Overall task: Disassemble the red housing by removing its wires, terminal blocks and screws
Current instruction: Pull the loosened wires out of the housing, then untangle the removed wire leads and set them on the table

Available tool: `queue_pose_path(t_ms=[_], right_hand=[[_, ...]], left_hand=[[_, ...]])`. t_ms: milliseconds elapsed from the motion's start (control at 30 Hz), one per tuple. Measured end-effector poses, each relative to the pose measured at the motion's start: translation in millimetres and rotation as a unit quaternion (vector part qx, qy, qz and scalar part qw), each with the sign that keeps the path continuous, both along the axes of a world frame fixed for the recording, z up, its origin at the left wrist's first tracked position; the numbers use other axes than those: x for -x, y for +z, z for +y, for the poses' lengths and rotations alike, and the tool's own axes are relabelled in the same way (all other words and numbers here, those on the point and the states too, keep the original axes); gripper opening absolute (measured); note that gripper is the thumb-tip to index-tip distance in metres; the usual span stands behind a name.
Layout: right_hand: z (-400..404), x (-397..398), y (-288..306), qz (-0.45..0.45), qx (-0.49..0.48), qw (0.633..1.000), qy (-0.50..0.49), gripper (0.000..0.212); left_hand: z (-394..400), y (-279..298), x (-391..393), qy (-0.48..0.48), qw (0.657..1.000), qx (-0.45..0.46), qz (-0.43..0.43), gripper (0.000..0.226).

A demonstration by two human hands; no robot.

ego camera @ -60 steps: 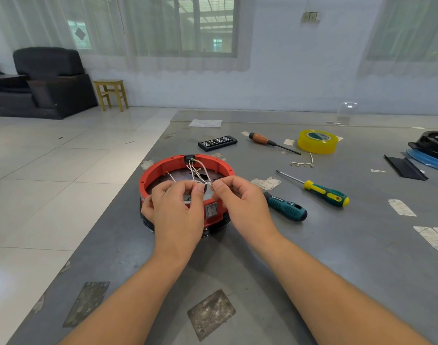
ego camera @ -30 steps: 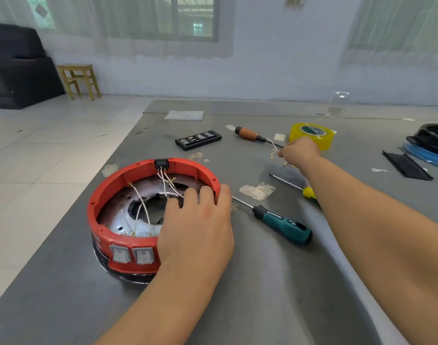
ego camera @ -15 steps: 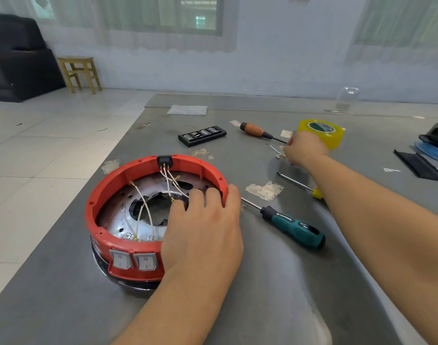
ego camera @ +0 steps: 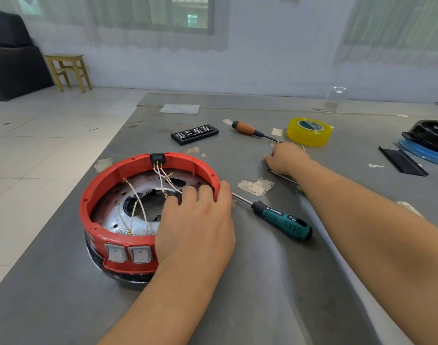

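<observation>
You are well short of done. The grey table (ego camera: 275,282) carries the red housing (ego camera: 108,180) at its near left, and most of the housing's fittings are in place. Your left hand (ego camera: 195,225) lies flat over its near right rim, fingers loose and draped inward, steadying it rather than gripping anything. Your right hand (ego camera: 286,158) reaches far right, just near the yellow tape roll (ego camera: 309,131), and rests on the table above a thin metal shaft; the fingers are curled under, and I cannot tell whether they hold anything. The teal screwdriver (ego camera: 282,220) lies untouched just right of the housing.

Left to do, by my reading: both rocker switches (ego camera: 128,253) sit in the near wall, the black connector (ego camera: 157,158) is seated on the far rim, and several white wires (ego camera: 138,202) run across the metal plate inside. Whether any screws are out already is too small to judge.
</observation>
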State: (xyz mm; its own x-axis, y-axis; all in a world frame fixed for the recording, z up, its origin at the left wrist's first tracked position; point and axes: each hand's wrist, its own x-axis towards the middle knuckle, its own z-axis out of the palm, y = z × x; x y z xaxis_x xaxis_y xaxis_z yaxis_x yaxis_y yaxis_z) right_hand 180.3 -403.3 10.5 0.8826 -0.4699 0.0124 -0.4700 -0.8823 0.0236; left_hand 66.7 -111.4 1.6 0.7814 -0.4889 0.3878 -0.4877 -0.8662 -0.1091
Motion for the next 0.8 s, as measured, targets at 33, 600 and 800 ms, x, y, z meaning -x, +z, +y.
queue_pose_path(t_ms=[33, 600, 800], right_hand=[[0, 1, 1, -0.001, -0.004, 1.000, -0.003, 0.056], [140, 129, 13, -0.258, -0.308, 0.908, 0.117, 0.030], [193, 150, -9, -0.281, -0.418, 0.855, 0.128, 0.040]], left_hand=[[0, 0, 0, 0.000, 1.000, 0.000, -0.001, 0.056], [13, 31, 7, -0.087, 0.925, 0.351, 0.115, 0.039], [66, 35, 5, -0.078, 0.864, 0.491, 0.079, 0.019]])
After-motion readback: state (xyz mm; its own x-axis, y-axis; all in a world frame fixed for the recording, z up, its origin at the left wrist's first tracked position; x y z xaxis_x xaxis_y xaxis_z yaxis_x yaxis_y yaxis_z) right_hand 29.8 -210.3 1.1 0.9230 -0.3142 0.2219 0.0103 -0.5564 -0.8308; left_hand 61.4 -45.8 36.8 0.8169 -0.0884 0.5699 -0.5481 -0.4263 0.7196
